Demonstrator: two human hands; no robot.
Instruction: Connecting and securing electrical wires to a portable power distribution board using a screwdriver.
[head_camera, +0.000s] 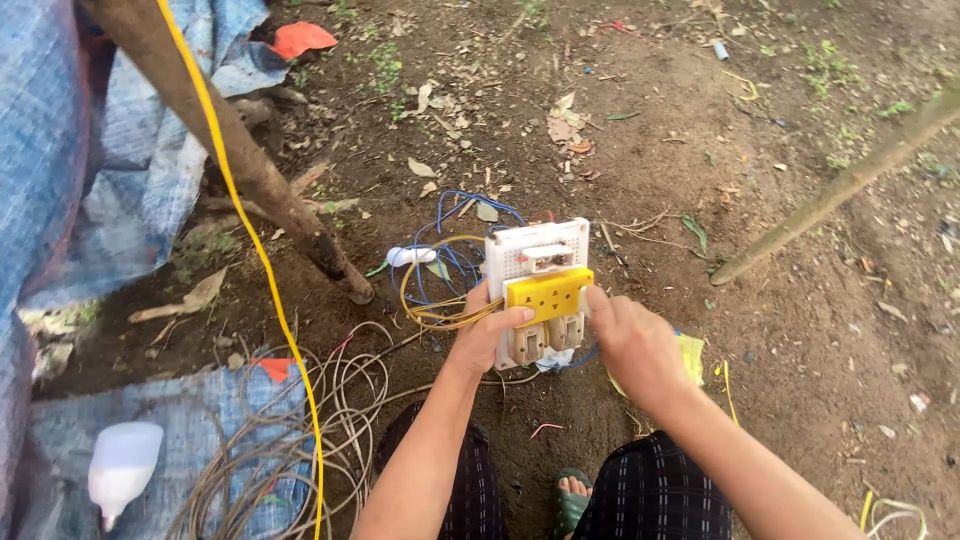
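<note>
A white perforated electrical board (533, 252) is held upright over the dirt, with a yellow socket plate (549, 293) across its middle and two beige switch units (546, 338) below. My left hand (482, 333) grips the board's left edge, thumb on the yellow plate. On the right side, my right hand (630, 345) presses its fingers against the yellow plate's edge. Blue and yellow wires (446, 270) loop out behind the board to the left.
A slanted wooden pole (240, 160) and a yellow cable (262, 260) stand left, with blue tarp (70, 170) behind. A coil of brown wire (300, 430) and a white bottle (122, 465) lie lower left. A second pole (840, 185) leans right. My knees and sandalled foot (572, 498) are below.
</note>
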